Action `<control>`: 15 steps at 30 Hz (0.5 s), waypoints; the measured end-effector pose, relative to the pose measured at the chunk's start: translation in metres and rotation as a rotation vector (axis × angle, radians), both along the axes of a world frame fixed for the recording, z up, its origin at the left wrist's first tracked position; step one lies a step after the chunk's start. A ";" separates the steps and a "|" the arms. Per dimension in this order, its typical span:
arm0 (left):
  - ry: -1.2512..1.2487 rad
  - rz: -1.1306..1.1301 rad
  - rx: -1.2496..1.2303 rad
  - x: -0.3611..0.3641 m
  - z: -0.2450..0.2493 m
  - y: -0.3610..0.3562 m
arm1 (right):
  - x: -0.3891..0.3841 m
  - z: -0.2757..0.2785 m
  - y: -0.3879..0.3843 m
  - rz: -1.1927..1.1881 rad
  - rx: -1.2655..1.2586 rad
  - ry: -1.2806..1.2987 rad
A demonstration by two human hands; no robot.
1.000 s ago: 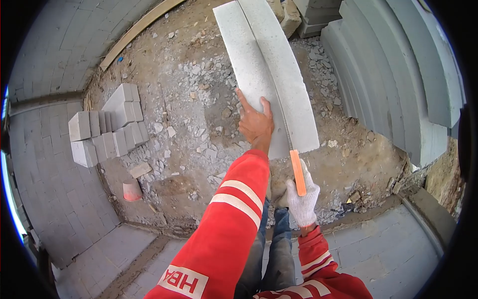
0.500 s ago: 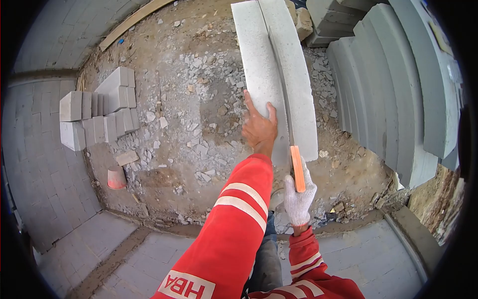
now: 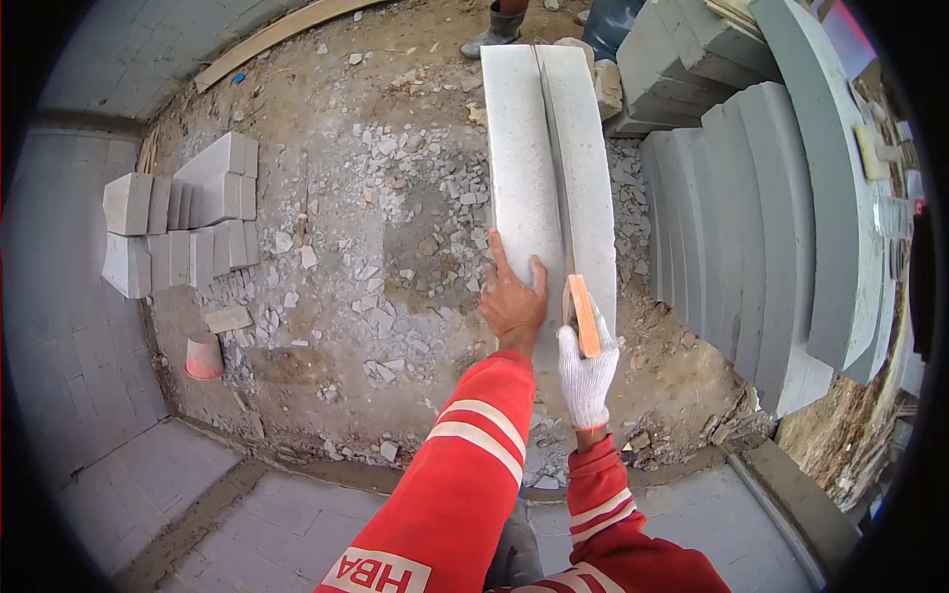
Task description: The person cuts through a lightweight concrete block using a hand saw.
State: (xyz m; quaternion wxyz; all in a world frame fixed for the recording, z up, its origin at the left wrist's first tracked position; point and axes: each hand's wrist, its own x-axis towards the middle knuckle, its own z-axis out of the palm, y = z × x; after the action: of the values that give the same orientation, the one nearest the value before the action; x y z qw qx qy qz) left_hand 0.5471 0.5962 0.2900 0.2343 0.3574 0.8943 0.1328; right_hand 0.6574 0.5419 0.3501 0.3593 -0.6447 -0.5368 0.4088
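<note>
A long pale concrete block lies lengthwise ahead of me, with a lengthwise cut line through its top. Along that line runs the thin blade of a handsaw, whose orange handle sits at the near end. My right hand, in a white knitted glove, is closed round this handle. Bare and flat, my left hand presses on the block's near left part, fingers spread, left of the blade. The blade's lower edge is hidden in the block.
Large grey blocks stand in a row at the right. Smaller cut blocks are piled at the left, above a pinkish bucket. Rubble covers the dirt floor. A person's boot shows beyond the block, near a blue container.
The view has shifted, so the block appears lower. The saw handle and my right hand have moved forward along the block relative to my left hand, which stays on it. A boot has come into view.
</note>
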 end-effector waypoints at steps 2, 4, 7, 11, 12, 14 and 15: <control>0.046 -0.015 0.020 0.000 -0.004 0.000 | 0.002 0.003 -0.001 0.041 0.017 -0.056; 0.010 -0.008 -0.007 -0.001 0.005 0.000 | -0.009 -0.003 0.035 -0.008 0.021 -0.015; 0.001 -0.013 0.010 -0.001 0.004 0.001 | -0.040 -0.002 0.147 0.027 0.014 0.045; 0.011 -0.021 0.013 0.002 0.006 -0.003 | -0.033 -0.020 0.132 -0.042 -0.094 0.157; 0.008 -0.020 0.000 -0.002 0.007 0.002 | -0.027 -0.005 0.112 0.019 0.013 0.139; -0.015 -0.015 -0.033 0.001 0.006 -0.003 | -0.009 -0.002 0.044 -0.026 -0.090 0.084; -0.004 -0.013 -0.030 0.002 0.003 -0.006 | -0.001 0.001 0.016 0.000 -0.053 0.012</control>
State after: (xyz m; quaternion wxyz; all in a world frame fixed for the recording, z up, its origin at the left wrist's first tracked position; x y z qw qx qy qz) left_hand 0.5489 0.5906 0.2928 0.2421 0.3595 0.8934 0.1185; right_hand 0.6560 0.5583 0.3508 0.3453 -0.6517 -0.5236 0.4266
